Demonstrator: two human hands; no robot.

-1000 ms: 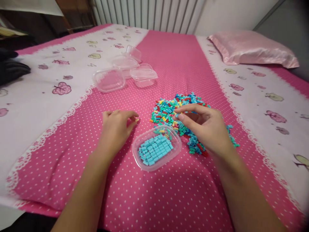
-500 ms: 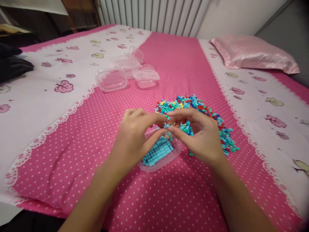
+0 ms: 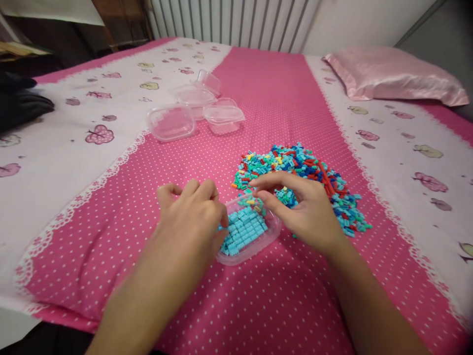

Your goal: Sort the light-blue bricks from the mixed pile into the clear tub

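Note:
A clear plastic container (image 3: 246,256) sits on the bedspread, holding tightly lined-up rows of small light blue toy bricks (image 3: 244,230). A few green and yellow bricks lie at its far end. My left hand (image 3: 192,212) is over the container's left end, thumb and forefinger closed around what looks like a light blue brick, mostly hidden by the fingers. Above the container's far right side, my right hand (image 3: 305,207) has thumb and forefinger slightly apart, with nothing visible between them. Beyond it spreads a heap of mixed toy bricks (image 3: 295,160) in blue, green, red and yellow.
Several clear plastic containers (image 3: 172,123) lie farther back on the pink dotted bedspread (image 3: 273,98). At the back right rests a pink satin pillow (image 3: 395,74). A black glove-like item (image 3: 25,103) is at the left edge. A white radiator (image 3: 236,24) stands behind the bed.
My hands were together fingertip to fingertip above the container. The left has moved left and down to the container's left end; the right has stayed nearly in place, its fingertips now free of the left.

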